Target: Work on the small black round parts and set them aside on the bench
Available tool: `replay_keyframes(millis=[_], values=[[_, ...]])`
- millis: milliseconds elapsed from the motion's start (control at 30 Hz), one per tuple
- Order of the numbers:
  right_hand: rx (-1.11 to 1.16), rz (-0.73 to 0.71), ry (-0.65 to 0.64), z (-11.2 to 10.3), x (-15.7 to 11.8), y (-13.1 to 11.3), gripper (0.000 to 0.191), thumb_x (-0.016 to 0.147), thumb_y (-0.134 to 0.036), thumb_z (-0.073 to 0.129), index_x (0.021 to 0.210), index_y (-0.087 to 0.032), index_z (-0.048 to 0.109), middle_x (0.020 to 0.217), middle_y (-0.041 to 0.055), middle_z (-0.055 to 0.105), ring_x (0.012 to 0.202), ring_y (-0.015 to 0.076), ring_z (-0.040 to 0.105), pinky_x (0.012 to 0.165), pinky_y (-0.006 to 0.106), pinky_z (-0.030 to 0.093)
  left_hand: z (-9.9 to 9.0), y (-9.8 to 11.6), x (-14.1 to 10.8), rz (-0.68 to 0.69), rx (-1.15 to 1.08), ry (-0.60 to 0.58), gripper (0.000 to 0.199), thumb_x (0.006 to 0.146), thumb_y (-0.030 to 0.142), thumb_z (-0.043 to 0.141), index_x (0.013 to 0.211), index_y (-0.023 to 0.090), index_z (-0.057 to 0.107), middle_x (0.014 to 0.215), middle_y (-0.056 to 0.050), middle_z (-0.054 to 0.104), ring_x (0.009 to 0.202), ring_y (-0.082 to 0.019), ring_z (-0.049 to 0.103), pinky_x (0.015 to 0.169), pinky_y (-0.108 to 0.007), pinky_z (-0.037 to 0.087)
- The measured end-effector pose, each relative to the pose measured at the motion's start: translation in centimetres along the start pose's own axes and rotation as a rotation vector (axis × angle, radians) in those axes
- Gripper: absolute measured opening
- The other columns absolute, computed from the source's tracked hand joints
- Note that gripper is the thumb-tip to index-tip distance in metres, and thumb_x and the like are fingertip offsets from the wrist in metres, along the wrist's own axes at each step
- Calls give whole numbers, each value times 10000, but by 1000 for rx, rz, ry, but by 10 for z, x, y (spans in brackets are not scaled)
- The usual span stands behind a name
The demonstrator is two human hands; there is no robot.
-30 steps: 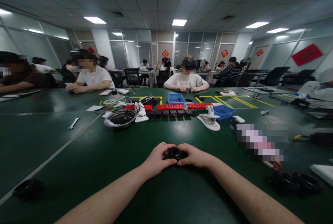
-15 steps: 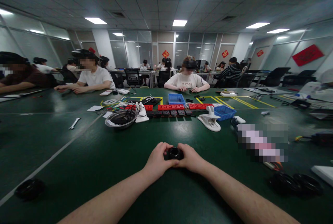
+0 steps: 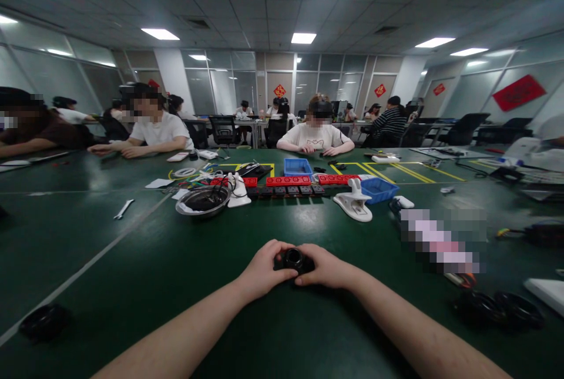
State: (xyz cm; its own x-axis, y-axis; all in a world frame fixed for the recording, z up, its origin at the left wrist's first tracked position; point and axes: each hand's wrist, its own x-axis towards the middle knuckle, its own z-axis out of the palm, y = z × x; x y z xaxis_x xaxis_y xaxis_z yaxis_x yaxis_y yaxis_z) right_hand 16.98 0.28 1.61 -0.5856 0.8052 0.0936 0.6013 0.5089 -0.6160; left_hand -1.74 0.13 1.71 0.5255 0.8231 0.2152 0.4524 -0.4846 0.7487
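Between my two hands, low in the middle of the head view, is a small black ring-shaped part with a round hole facing up. My left hand curls around its left side, thumb in front and fingers behind. From the right, my right hand closes on the same part, its thumb tip near the left thumb. The hands hide much of its outer side, and its exact kind cannot be told. Both forearms rest low over the green table.
A black coil lies at left, more black rings at right. Ahead are a wrench, a metal bowl, red power strips, a white clip base and a blue tray. A person sits opposite.
The thumbs have drawn slightly apart, and my right hand has shifted a little to the right around the black part. The whole view has slid slightly sideways.
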Motion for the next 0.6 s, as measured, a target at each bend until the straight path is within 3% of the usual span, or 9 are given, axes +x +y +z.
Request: replay_keyframes(millis=[167, 467, 600], values=[[121, 12, -46, -3, 1, 2, 365, 619, -265, 653, 961, -178, 560, 878, 8, 572, 803, 172, 512, 696, 266, 389, -2, 3, -1, 3, -15, -31, 369, 643, 264, 626, 997, 233, 527, 840, 2, 473, 730, -140, 459, 624, -230, 372], [166, 17, -63, -5, -1, 1, 316, 653, -245, 617, 951, -166, 552, 848, 5, 561, 744, 151, 510, 647, 247, 395, -3, 8, -2, 33, -35, -8, 341, 651, 252, 611, 983, 231, 534, 975, -21, 516, 880, -185, 473, 667, -251, 403], [152, 30, -74, -4, -1, 2, 260, 652, -235, 613, 892, -152, 554, 788, -4, 541, 701, 139, 501, 614, 235, 391, -2, 6, -2, 22, -41, -14, 355, 649, 254, 609, 994, 225, 530, 973, -22, 523, 844, -177, 486, 640, -242, 399]])
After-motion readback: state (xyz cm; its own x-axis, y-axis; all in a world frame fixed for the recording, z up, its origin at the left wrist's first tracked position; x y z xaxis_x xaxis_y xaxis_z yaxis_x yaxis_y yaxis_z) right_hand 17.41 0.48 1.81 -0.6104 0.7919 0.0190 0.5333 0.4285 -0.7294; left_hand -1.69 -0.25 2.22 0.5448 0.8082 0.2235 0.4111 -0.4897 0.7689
